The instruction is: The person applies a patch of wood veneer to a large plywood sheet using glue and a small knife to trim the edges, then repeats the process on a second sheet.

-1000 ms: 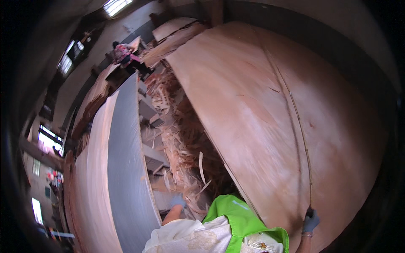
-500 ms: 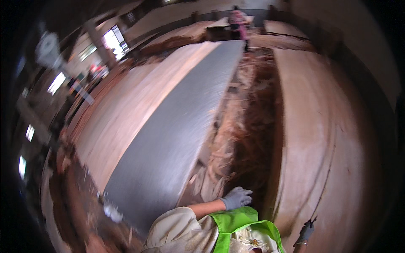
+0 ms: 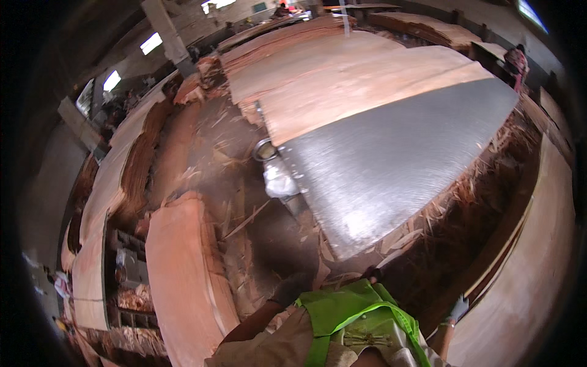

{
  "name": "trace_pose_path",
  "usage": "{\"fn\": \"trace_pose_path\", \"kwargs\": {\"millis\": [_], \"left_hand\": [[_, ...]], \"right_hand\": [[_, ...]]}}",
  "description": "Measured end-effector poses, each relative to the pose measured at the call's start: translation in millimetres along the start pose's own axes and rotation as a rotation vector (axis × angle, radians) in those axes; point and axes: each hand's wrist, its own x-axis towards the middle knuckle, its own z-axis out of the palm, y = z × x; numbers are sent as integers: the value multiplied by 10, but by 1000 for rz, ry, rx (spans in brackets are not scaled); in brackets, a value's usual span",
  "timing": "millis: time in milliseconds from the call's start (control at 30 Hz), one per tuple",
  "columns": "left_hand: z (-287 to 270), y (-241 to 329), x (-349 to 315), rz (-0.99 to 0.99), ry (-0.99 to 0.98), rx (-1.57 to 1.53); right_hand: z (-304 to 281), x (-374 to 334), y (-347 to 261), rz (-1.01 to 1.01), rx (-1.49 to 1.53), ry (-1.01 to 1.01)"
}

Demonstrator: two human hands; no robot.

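Note:
My right hand (image 3: 457, 307), in a grey glove, is closed at the near left edge of a large pale wood veneer sheet (image 3: 520, 293) on the right-hand stack. A dark gap shows beneath part of that edge. My left hand (image 3: 292, 289) hangs low beside my green apron (image 3: 342, 306), over the littered floor. Its dark glove is in shadow, and its fingers cannot be made out. Ahead lies a long table with a shiny grey metal top (image 3: 397, 165), out of reach of both hands. Pale veneer sheets (image 3: 367, 92) cover its far side.
A reddish veneer stack (image 3: 186, 269) stands to my left, with a taller stack (image 3: 116, 177) beyond. By the table's corner are a round can (image 3: 265, 150) and a white bag (image 3: 280, 182). Wood scraps (image 3: 452, 202) litter the gap on the right. Another person (image 3: 516, 64) stands far right.
My view has swung left, bringing the left-hand stacks and the can into sight. My right hand has moved from the sheet's top to its edge. My left hand has swung back to my left side.

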Motion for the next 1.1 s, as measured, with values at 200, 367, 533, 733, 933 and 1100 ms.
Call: {"fn": "trace_pose_path", "kwargs": {"millis": [200,367,533,733,933,1100], "left_hand": [[-553,-155,67,-172,214,-118],[-1424,36,919,4,219,-547],[-1639,-508,1977,83,-7,-784],[-1935,-1390,2247,-9,-75,-649],[-2671,-2811,2029,-283,40,-471],[-3156,-4114,2138,-286,68,-505]], "right_hand": [[1896,-599,-1538,-15,428,-313],[3353,-1542,-2431,172,649,-533],[4761,-2427,-2637,206,611,-532],[5903,-3610,-2725,-128,492,-798],[6647,-3707,-2997,221,244,-1133],[7653,-3631,-3293,299,364,-1022]]}}
